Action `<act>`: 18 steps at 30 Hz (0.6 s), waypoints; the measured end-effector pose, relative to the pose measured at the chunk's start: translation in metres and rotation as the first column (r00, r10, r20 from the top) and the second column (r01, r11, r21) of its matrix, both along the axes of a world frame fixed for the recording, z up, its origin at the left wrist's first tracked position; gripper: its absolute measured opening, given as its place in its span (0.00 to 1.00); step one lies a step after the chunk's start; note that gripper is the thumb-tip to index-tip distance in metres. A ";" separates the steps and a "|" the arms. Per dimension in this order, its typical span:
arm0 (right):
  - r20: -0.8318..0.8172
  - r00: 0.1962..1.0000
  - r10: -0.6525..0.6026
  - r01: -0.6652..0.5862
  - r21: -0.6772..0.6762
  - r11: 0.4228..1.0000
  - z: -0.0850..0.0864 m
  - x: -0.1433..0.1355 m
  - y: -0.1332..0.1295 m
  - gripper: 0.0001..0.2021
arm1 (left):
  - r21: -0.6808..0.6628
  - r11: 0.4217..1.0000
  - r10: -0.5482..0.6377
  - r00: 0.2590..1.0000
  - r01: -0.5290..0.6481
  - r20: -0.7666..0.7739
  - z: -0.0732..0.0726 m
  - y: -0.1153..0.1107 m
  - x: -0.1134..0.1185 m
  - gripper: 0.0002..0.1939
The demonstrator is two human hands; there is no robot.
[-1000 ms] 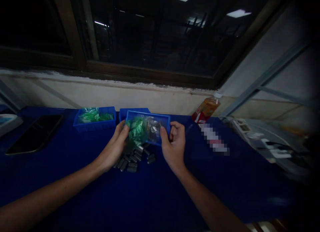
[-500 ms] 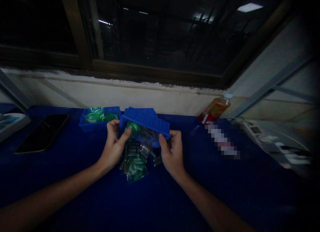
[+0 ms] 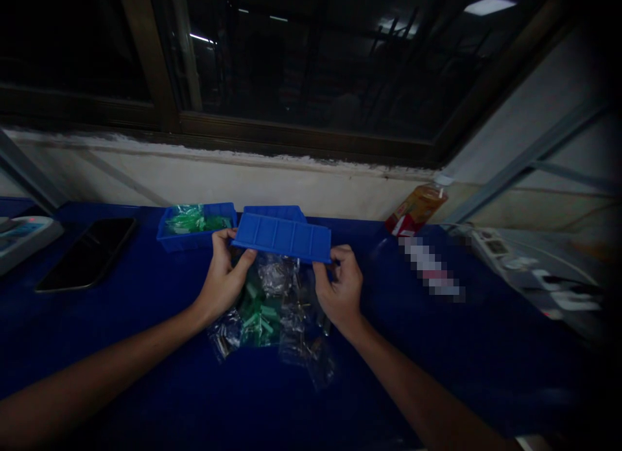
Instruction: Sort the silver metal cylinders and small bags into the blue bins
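Note:
Both of my hands grip a blue plastic bin (image 3: 284,236), which is tipped so that its ribbed side faces up. My left hand (image 3: 224,276) pinches its left end, and my right hand (image 3: 340,286) holds the right end. Below the bin, a spread of clear bags with metal parts (image 3: 291,321) and green pieces (image 3: 262,321) lies on the blue table surface. The inside of the held bin is hidden from view. A second blue bin (image 3: 182,242) with green bagged pieces stands behind my left hand. Another blue bin (image 3: 275,211) is partly visible behind the held one.
On the left lie a black phone (image 3: 87,253) and a white device (image 3: 29,240). A bottle of amber liquid (image 3: 420,205) leans by the wall at the right. Power strips and cables (image 3: 549,286) are at the far right.
The held bin has been tipped further over, hiding its inside. More clear bags and metal parts now lie below it, spread wider towards me. Both hands keep their grip.

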State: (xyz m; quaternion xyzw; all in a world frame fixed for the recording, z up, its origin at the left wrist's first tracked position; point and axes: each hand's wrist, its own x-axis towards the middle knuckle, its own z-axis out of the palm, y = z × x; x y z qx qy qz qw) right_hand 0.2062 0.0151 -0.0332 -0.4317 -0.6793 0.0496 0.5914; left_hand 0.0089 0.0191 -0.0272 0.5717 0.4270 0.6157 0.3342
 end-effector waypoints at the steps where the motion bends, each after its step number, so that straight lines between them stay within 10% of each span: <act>1: -0.002 1.000 -0.001 0.001 -0.001 1.000 0.000 0.000 0.000 0.07 | 0.001 1.000 -0.019 1.000 0.019 0.001 -0.001 0.000 -0.001 0.14; 7: -0.029 0.989 -0.144 0.145 0.031 0.989 0.007 0.001 0.006 0.06 | -0.027 0.977 -0.215 0.955 0.214 -0.203 -0.002 -0.010 -0.014 0.25; 18: -0.210 0.822 -0.529 0.527 -0.072 0.847 0.021 0.061 0.052 0.06 | -0.094 0.936 -0.296 0.613 0.340 -0.732 -0.008 -0.027 -0.017 0.27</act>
